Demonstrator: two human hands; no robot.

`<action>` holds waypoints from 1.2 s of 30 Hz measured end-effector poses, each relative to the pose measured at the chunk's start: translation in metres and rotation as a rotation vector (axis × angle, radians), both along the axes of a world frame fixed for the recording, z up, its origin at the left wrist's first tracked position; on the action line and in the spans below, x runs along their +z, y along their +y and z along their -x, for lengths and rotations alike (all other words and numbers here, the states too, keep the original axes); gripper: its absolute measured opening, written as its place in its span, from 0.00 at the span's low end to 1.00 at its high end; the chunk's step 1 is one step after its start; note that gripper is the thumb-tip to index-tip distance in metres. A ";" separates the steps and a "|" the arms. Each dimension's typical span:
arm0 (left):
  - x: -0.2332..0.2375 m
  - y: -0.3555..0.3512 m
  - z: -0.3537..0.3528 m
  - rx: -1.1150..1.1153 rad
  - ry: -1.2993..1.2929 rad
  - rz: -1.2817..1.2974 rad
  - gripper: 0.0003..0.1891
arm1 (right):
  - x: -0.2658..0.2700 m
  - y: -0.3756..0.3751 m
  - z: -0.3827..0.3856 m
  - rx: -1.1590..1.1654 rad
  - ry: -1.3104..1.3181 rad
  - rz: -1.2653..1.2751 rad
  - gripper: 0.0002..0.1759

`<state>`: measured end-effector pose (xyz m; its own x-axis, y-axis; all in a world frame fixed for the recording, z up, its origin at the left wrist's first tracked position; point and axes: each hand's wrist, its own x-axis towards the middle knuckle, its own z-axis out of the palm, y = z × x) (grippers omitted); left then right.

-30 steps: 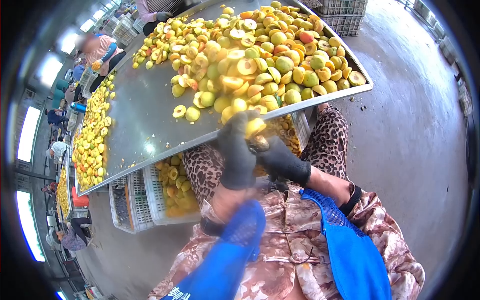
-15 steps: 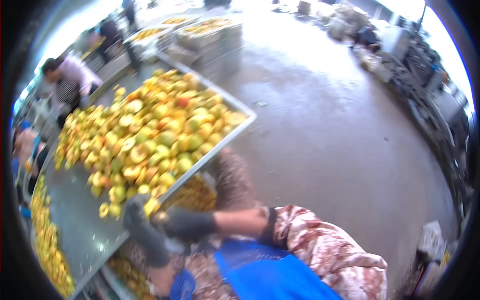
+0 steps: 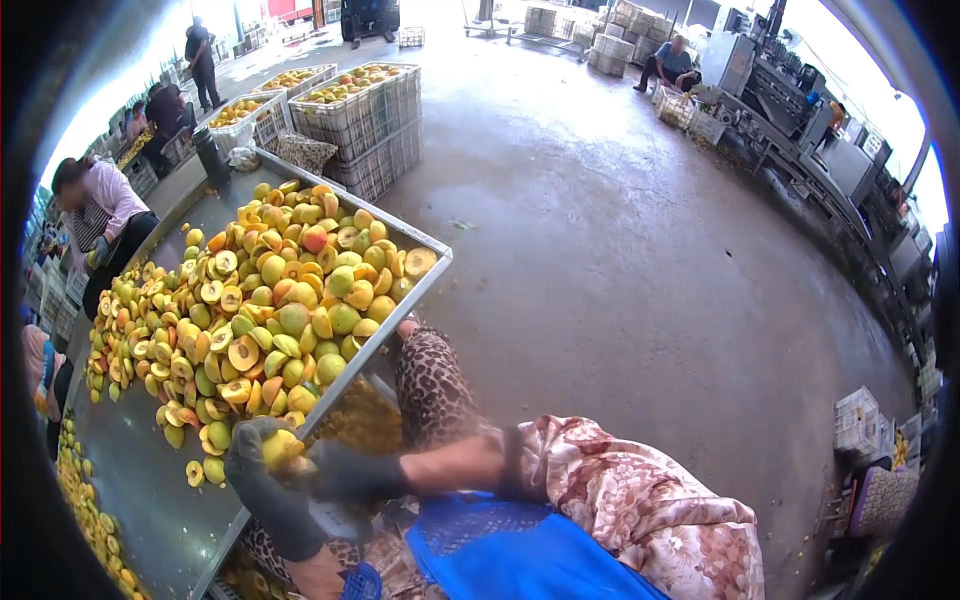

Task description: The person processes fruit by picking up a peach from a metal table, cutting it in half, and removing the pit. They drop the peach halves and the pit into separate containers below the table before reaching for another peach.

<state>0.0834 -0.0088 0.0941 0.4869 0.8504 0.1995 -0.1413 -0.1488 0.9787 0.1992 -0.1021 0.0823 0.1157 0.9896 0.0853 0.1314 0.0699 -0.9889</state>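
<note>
My left hand (image 3: 262, 490), in a dark grey glove, is wrapped round a yellow-green peach (image 3: 281, 449) at the near edge of the metal table. My right hand (image 3: 350, 472), also gloved, is closed right beside that peach, its fingertips close against it. Any tool in the right hand is blurred and cannot be made out. Beyond both hands lies a big heap of halved peaches (image 3: 265, 300), green, yellow and orange, several showing cut faces with pits or hollows. A few loose halves lie nearest my left hand.
The metal table (image 3: 150, 490) has a raised rim. Below its edge, behind my right hand, is a mass of yellowish pieces (image 3: 362, 418). Stacked crates (image 3: 370, 150) of peaches stand behind the table. A person (image 3: 105, 215) works across it. Machinery (image 3: 800, 130) lines the right.
My view has steadied and turned slightly, so the heap and crates sit further left. Both hands stay together at the peach by the table edge.
</note>
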 end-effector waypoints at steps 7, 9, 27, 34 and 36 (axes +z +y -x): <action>-0.014 -0.008 -0.009 0.147 -0.133 0.016 0.26 | -0.066 0.034 0.009 -0.036 -0.071 -0.191 0.11; -0.017 0.001 -0.006 0.201 -0.030 -0.185 0.23 | -0.074 0.039 0.004 -0.004 -0.551 -0.685 0.05; -0.003 0.001 0.000 0.021 -0.317 -0.023 0.12 | -0.026 0.020 0.034 -0.067 0.033 -0.276 0.13; 0.019 -0.003 0.006 0.138 0.012 -0.396 0.10 | -0.015 0.017 0.019 0.154 0.221 -0.100 0.19; 0.019 -0.012 0.004 0.157 -0.021 -0.378 0.10 | -0.022 0.019 0.010 0.254 0.183 -0.093 0.19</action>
